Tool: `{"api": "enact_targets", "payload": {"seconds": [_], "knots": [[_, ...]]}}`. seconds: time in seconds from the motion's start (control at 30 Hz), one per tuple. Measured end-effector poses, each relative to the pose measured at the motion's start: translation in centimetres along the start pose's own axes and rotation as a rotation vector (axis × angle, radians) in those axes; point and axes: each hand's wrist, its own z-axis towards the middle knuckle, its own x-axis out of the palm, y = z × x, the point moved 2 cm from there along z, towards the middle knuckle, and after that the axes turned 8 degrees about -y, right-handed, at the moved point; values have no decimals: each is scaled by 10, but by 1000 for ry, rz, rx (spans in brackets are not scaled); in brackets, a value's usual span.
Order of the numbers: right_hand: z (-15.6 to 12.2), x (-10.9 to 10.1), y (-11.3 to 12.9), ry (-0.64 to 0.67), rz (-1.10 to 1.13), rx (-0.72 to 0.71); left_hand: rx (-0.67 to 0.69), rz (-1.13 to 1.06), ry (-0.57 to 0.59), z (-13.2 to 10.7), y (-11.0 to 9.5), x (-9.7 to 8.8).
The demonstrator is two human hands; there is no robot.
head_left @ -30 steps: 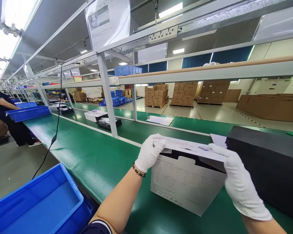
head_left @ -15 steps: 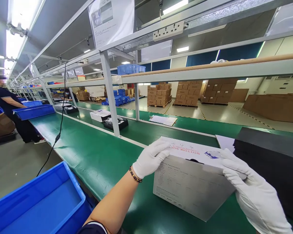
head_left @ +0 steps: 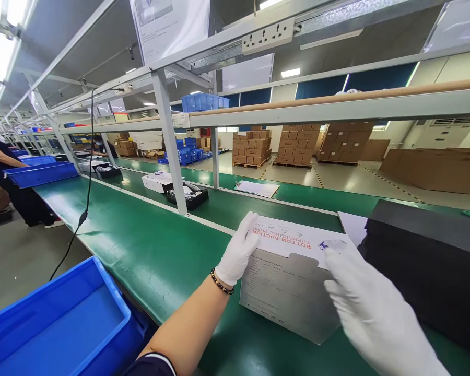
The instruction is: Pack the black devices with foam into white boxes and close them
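A pump box stands on the green bench in front of me. Its white lid carries red lettering for a bottom suction submersible pump, and its grey front lists product parameters. The lid lies down over the top, with a small tab at the front edge. At the left end, my left hand in a white glove grips the upper corner. My right hand, also gloved and slightly blurred, is closed over the upper right front corner. Its fingers reach the lid and front face, and it hides that end of the box.
A stack of black sheets sits to the right of the box. A blue bin is at the lower left. Beyond a post are a black tray and a white box. A black cable hangs down. Another person stands far left.
My view has turned a little to the right. My right hand has moved left and inward over the box's front corner. My left hand stays at the left end.
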Motion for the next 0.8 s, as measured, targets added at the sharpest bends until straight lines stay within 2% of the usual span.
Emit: {"api": "enact_targets", "payload": {"seconds": [0.07,0.17,0.27,0.33,0.47,0.53,0.6,0.7,0.8], "knots": [[13,10,15,-30,-160,-75,8,42,54,3,1,-5],[23,24,25,-65,-370,-79,68,257,206,17,-6,-16],[22,26,23,-107,-318,-81,162,508,367,39,-22,-21],[18,22,20,-127,-215,-120,217,685,443,53,-35,-13],[14,17,14,-81,-48,-121,227,1114,599,68,-52,22],[15,18,10,-35,-30,-29,237,1215,639,67,-56,36],[17,20,5,-1,-46,155,271,1244,662,64,-57,43],[21,18,-3,71,-58,392,286,1245,676,61,-55,43],[18,9,-5,58,-69,497,308,1222,668,63,-50,37]]}}
